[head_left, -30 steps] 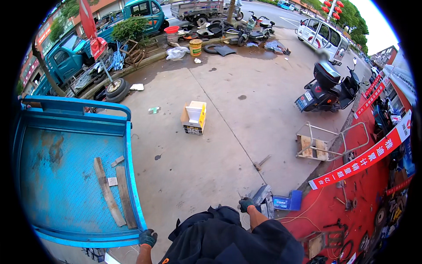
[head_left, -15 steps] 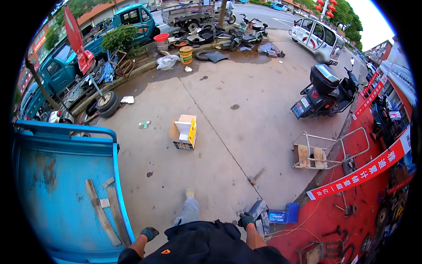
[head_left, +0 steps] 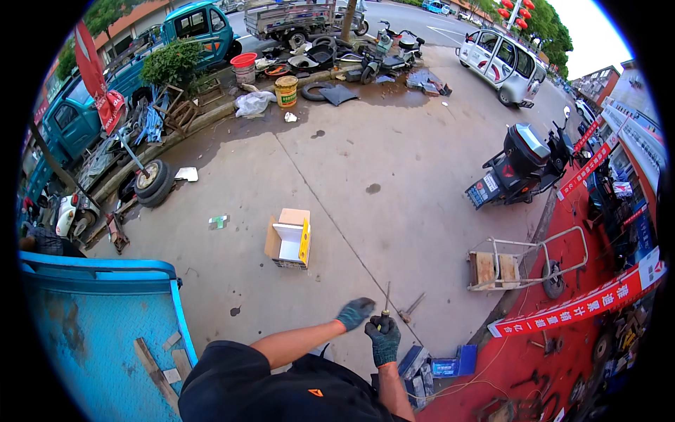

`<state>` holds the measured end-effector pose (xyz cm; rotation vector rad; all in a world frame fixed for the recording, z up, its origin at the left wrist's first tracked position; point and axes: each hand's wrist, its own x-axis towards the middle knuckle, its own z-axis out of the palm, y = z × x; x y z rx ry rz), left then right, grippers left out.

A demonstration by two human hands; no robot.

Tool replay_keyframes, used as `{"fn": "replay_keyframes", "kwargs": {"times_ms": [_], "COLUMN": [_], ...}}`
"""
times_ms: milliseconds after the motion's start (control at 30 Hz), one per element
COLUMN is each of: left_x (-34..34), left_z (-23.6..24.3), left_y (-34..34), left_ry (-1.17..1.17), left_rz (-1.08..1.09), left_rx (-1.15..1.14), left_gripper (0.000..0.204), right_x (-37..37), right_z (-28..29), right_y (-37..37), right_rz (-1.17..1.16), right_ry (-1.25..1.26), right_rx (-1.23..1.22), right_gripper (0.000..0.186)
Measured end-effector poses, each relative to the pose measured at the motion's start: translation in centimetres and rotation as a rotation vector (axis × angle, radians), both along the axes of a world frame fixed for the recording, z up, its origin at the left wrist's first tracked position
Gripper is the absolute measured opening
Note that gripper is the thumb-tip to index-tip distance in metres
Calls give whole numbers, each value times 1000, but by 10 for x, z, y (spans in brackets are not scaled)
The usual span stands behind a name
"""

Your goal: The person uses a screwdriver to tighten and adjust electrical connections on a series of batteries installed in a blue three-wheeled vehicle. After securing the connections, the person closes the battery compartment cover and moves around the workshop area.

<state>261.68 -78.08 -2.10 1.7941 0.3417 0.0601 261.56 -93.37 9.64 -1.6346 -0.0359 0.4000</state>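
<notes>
My right hand [head_left: 384,343], in a dark green-grey glove, is closed in front of my body. It grips what looks like a screwdriver [head_left: 387,298], its thin shaft pointing up out of the fist. Just left of it, apart from the tool, my left hand [head_left: 355,314] reaches across in a matching glove. Its fingers look stretched out, with nothing seen in them. A hammer [head_left: 412,307] lies on the concrete right beside the right hand. Blue boxes [head_left: 455,363] and grey blocks [head_left: 416,366] lie close to my right forearm.
An open cardboard box [head_left: 290,243] stands ahead on the concrete. The blue truck bed [head_left: 105,316] with wooden strips is at left. A metal hand cart [head_left: 520,264] and a parked scooter [head_left: 517,165] are at right. Loose tools lie on the red mat [head_left: 506,359]. A wheel [head_left: 155,184] lies far left.
Both hands have come up and forward; the left has swung right across my body, near the right. The screwdriver now shows in my right hand. The view has shifted, and the truck bed sits lower.
</notes>
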Motion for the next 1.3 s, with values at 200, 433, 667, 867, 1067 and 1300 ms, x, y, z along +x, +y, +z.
{"fn": "replay_keyframes", "kwargs": {"times_ms": [200, 433, 667, 867, 1067, 1300], "left_x": [33, 43, 15, 7, -8, -30], "left_z": [37, 38, 43, 45, 70, 19], "left_y": [-3, 35, 39, 32, 16, 7], "left_ry": [147, 106, 2, -52, 98, 123], "left_rz": [97, 95, 116, 216, 447, 326], "left_rx": [-266, -22, 16, 70, -68, 77], "left_gripper": [34, 37, 39, 38, 34, 38], "right_x": [23, 33, 29, 17, -14, -56], "right_z": [22, 18, 28, 32, 36, 46], "right_y": [39, 91, 114, 92, 66, 12], "right_rz": [-91, -188, -224, 28, 155, 359], "right_ry": [-206, -290, -128, -483, -608, -68], "right_rx": [-222, -308, -13, -291, -336, 97], "right_gripper": [21, 17, 15, 16, 16, 20]}}
